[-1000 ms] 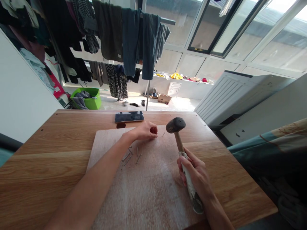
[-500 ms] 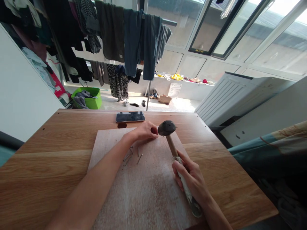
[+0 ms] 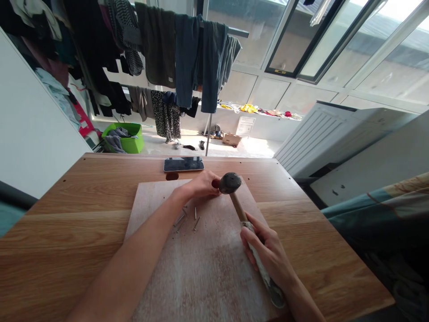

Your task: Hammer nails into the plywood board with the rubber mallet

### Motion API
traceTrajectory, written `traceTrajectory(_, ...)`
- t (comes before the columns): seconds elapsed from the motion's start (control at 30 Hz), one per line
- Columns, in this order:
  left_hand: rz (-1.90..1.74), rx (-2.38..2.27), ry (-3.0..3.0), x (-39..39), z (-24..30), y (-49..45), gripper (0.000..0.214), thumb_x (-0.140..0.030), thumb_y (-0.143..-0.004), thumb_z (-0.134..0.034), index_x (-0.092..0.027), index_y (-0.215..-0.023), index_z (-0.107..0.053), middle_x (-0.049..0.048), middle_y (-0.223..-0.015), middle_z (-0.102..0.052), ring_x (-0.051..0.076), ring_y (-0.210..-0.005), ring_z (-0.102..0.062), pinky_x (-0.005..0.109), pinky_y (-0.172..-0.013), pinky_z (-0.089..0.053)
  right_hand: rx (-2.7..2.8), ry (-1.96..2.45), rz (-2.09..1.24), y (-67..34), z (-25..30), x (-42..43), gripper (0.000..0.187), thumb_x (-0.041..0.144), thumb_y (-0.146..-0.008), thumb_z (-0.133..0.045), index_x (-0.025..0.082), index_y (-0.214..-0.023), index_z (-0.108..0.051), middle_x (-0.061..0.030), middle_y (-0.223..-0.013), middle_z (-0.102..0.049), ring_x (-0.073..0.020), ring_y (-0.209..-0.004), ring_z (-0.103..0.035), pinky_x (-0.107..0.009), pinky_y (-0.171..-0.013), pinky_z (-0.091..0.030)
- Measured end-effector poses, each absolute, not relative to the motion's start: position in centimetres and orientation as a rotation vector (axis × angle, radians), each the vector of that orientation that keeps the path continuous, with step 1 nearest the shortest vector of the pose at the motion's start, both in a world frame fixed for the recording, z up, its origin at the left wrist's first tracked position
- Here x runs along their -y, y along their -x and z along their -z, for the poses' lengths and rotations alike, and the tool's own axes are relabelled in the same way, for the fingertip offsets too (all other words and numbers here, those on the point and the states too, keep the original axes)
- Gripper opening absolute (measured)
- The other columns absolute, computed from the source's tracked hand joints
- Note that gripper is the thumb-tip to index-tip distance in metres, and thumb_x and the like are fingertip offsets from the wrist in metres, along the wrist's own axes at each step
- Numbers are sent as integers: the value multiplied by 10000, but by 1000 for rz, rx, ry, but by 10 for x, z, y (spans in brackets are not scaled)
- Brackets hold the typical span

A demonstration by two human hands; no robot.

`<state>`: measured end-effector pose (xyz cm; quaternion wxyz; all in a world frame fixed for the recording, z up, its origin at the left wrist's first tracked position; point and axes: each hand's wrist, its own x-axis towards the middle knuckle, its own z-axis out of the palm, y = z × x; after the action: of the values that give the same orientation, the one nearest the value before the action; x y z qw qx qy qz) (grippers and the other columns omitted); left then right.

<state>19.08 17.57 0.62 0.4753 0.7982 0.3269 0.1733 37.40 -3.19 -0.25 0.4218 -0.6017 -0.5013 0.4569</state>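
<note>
My right hand (image 3: 263, 243) is wrapped round the handle of a hammer (image 3: 238, 206), which has a dark rounded head and a wooden shaft with a worn whitish grip. The head is just right of my left hand (image 3: 203, 184), whose fingers are pinched together low over the far part of a pale, scuffed wooden board (image 3: 208, 273). What those fingertips hold is hidden from me. Several loose nails (image 3: 196, 223) lie on the board beside my left forearm, some of them partly behind it.
Beneath the board is a brown wooden table (image 3: 301, 232). A phone (image 3: 183, 164) lies at its far edge, near a dark round spot. Beyond stand a green tub of cloth (image 3: 132, 142) and a rack of hanging clothes (image 3: 187, 58). A white ribbed appliance (image 3: 315, 134) is to the right.
The hammer head has come slightly left and down, closer to my left hand's fingertips. My left hand keeps its pinch at the same place on the board.
</note>
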Motion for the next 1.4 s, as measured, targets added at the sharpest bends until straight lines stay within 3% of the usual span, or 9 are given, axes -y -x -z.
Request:
traceTrajectory(0.2, -182, -984, -2254, -161, -42, -162, 189, -335, -716, -715, -179, -780, -629, 8, -783, -633, 150, -685, -561, 252, -593, -388, 1209, 1471, -1142, -375, 1, 31, 646, 510, -939, -641, 153, -1469, -544, 54, -657, -538, -78, -372, -469, -186, -320, -412)
traceTrajectory(0.37, 236, -1136, -2488, -123, -58, -139, 178, -335, -713, -682, -192, -637, -607, 34, -645, -621, 170, -553, -533, 296, -501, -331, 1175, 1441, -1137, -375, 3, 31, 600, 498, -946, -642, 161, -1437, -565, 56, -668, -526, -67, -369, -459, -178, -321, -396)
traceTrajectory(0.5, 248, -1082, -2618, -99, -55, -146, 48, -202, -748, -655, -165, -729, -678, 86, -749, -701, 227, -683, -644, 317, -587, -432, 1166, 1445, -1109, -372, 2, 31, 592, 513, -927, -655, 155, -1395, -598, 58, -644, -520, -72, -370, -453, -177, -311, -390)
traceTrajectory(0.67, 247, -1010, -2731, -79, -61, -156, 331, -26, -822, -557, -113, -1119, -674, 148, -1053, -747, 265, -945, -708, 328, -783, -521, 1172, 1453, -1093, -372, 1, 31, 605, 530, -908, -665, 148, -1374, -613, 56, -629, -530, -75, -362, -446, -177, -300, -381)
traceTrajectory(0.77, 334, -1023, -2721, -74, -65, -158, 316, 10, -845, -530, -113, -1094, -679, 152, -1051, -752, 267, -951, -719, 320, -767, -531, 1188, 1462, -1082, -372, 3, 30, 603, 522, -910, -662, 149, -1380, -609, 58, -621, -530, -76, -360, -448, -178, -302, -389)
traceTrajectory(0.87, 144, -953, -2732, -87, -59, -158, 257, 12, -826, -541, -122, -983, -694, 141, -995, -747, 263, -907, -716, 333, -758, -536, 1182, 1467, -1083, -372, 3, 30, 614, 534, -903, -662, 145, -1376, -613, 61, -610, -525, -77, -356, -446, -180, -301, -391)
traceTrajectory(1.1, -821, -889, -2091, -138, -2, -156, 132, -70, -799, -612, -145, -888, -674, 32, -891, -685, 121, -724, -624, 236, -686, -519, 1176, 1439, -1107, -372, 2, 32, 597, 522, -917, -667, 153, -1382, -602, 65, -621, -518, -80, -372, -449, -184, -313, -392)
traceTrajectory(1.4, -819, -905, -2106, -137, 15, -156, 135, -93, -824, -606, -165, -877, -707, 11, -847, -712, 125, -732, -619, 250, -711, -492, 1207, 1424, -1113, -371, 1, 31, 564, 497, -945, -649, 155, -1390, -596, 62, -647, -512, -69, -377, -457, -172, -320, -395)
